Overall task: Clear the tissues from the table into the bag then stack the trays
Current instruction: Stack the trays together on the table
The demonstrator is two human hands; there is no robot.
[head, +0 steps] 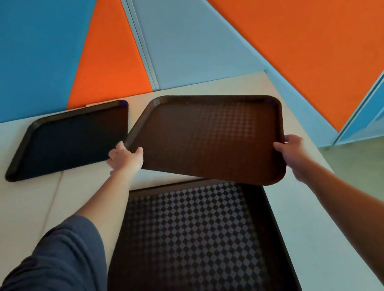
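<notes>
Nearest the head camera, a dark brown tray (197, 250) lies flat on the pale table (22, 222), its floor moulded in a raised diamond pattern and its rim low with rounded corners. Above its far edge a second brown tray (210, 140) of the same shape is held tilted, clear of the table. It is gripped at its left corner by the left hand (126, 157), thumb over the rim and fingers curled beneath, and at its right edge by the right hand (292, 152), fingers wrapped round the rim. A third tray (69, 139), darker, lies flat further left, near the wall of orange and blue panels (305, 26).

No tissues or bag are seen, so stacking is judged to be the step in hand. The trays look like rigid plastic, light and stiff, unlikely to bend. The textured floor may resist sliding, while the smooth rims may slip; opposite edges are judged the surest hold.
</notes>
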